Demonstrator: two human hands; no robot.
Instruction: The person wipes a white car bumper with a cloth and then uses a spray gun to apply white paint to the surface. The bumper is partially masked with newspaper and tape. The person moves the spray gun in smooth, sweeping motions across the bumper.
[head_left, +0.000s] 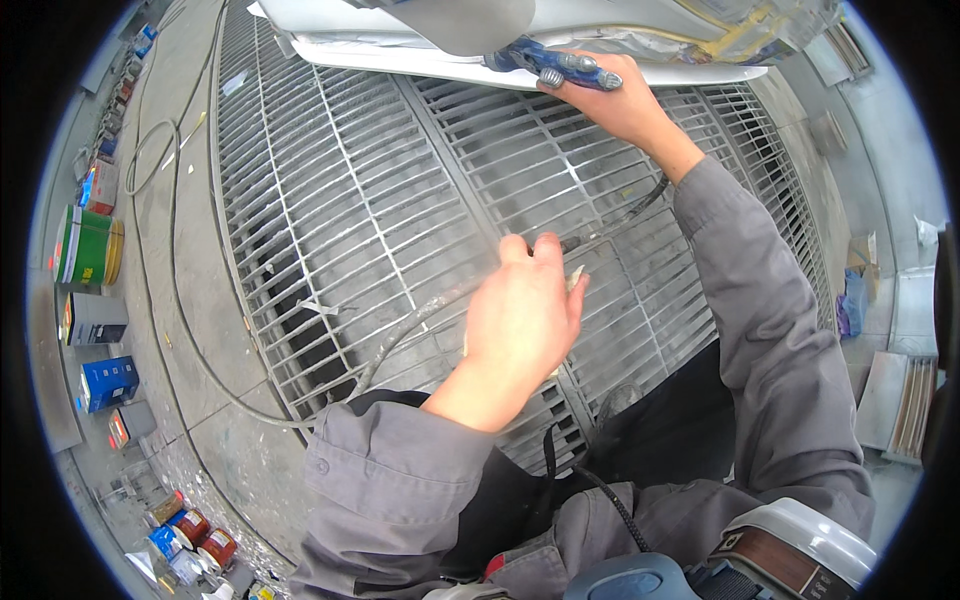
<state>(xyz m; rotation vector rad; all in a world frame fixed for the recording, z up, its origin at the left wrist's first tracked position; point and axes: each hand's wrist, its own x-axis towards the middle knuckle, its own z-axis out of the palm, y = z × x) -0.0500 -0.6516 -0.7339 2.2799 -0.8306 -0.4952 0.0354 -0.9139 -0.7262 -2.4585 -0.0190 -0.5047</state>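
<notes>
My right hand (611, 97) grips a blue spray gun (551, 61) by its handle. The gun's grey cup (472, 22) covers part of a white body panel (360, 56) at the top of the view. Yellow tape and clear masking film (750, 34) line that panel's right part. Lower down, my left hand (521, 307) is closed around a grey air hose (409, 326), back of the hand up. A cream cloth or paper (576, 277) pokes out beside its thumb; how it is held is hidden. From the left hand, the hose runs up towards my right forearm.
Metal floor grating (390, 195) lies underfoot. Along the left wall stand a green bucket (88, 244), a blue can (109, 382) and several other tins (217, 547). More hose (176, 247) loops over the concrete. A respirator cartridge (780, 559) shows at the bottom.
</notes>
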